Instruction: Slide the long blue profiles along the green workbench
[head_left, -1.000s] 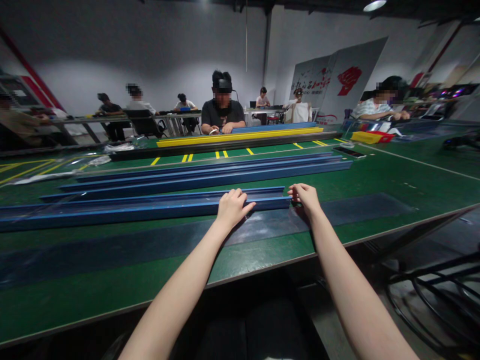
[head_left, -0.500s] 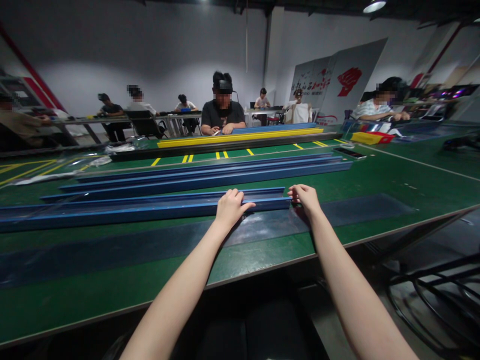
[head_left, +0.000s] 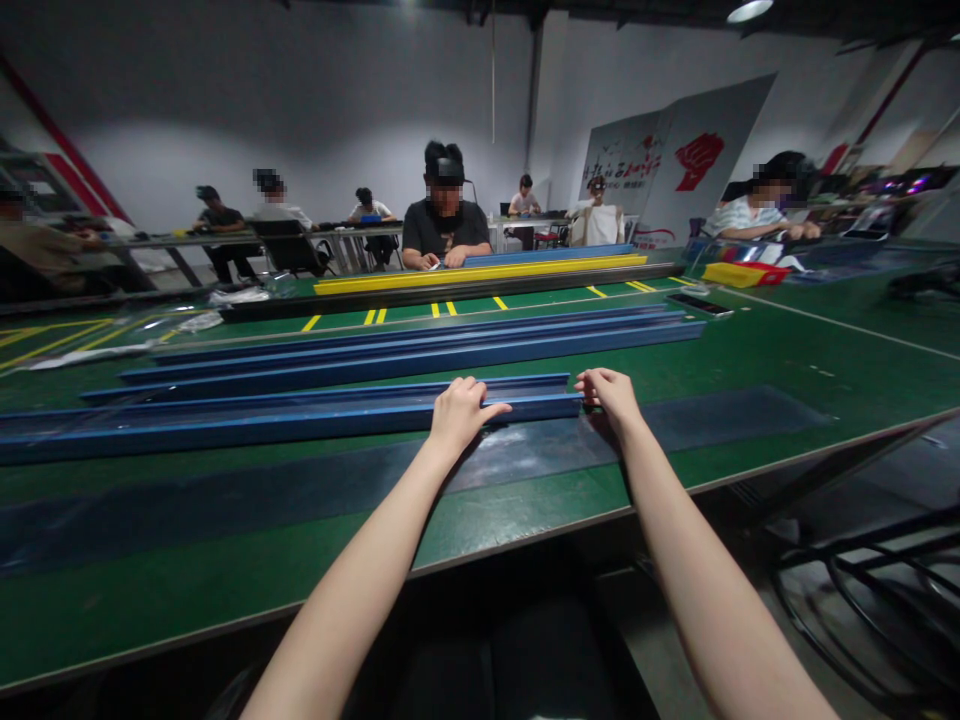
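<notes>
A long blue channel strip with raised edges lies across the table, running off to the left. My left hand is closed over its near wall, a little left of the strip's right end, with the thumb pointing right along the edge. At that right end my right hand has its fingers curled together against the strip. Whatever those fingertips may pinch is hidden. Beneath my forearms, a clear flat plastic strip lies on the table along the near side of the channel.
Farther back on the green table lie more blue channels, a yellow strip, a black strip and a phone. A person sits across the table. Black metal tubing stands at lower right.
</notes>
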